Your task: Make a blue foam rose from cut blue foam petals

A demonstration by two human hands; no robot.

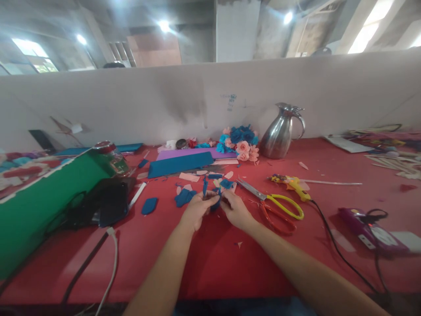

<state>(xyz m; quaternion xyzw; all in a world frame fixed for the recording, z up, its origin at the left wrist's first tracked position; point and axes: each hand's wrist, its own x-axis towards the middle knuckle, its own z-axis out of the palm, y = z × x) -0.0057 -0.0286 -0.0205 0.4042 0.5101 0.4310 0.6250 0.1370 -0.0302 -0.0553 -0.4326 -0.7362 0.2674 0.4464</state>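
Several fingers (228, 196) pinching blue piece (215, 206), probably paper

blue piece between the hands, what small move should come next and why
Perhaps press the upright blue strip down against the blue piece: it sticks up by the left hand, while the right hand is also at the piece. Whether they're joined is unclear.

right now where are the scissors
In the head view, the red-and-yellow-handled scissors lie on the red tabletop, to the right of the right hand and beside the yellow glue gun.
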